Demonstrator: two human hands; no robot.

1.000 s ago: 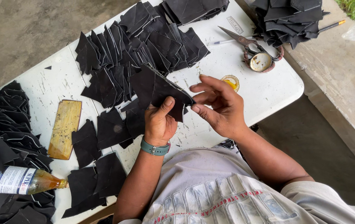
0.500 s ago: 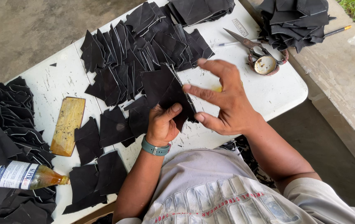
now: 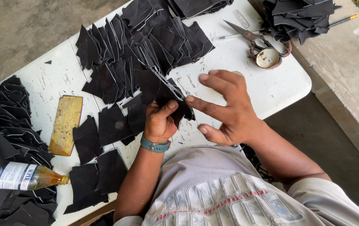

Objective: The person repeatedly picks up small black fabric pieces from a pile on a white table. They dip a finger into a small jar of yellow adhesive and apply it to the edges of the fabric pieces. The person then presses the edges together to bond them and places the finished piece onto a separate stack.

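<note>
The left hand (image 3: pixel 160 121) grips a black leather piece (image 3: pixel 162 90), while the right hand (image 3: pixel 229 109), fingers spread, touches its edge.

The black stack (image 3: pixel 301 16) at the table's (image 3: pixel 246 54) far right corner runs off the top edge. The bottle's (image 3: pixel 22 178) base is hidden by the black pieces (image 3: pixel 3 125) at the left edge.

This looks like a small outdoor craft workshop, probably for leather or fabric goods. A scuffed white folding counter (image 3: pixel 238 58) stands on bare concrete floor (image 3: pixel 16 29), covered in rows and stacks of cut black pieces (image 3: pixel 146 46). Scissors (image 3: pixel 250 35), a glue-stained wooden board (image 3: pixel 65 124) and a bottle of amber liquid (image 3: pixel 22 176) lie among them.
</note>
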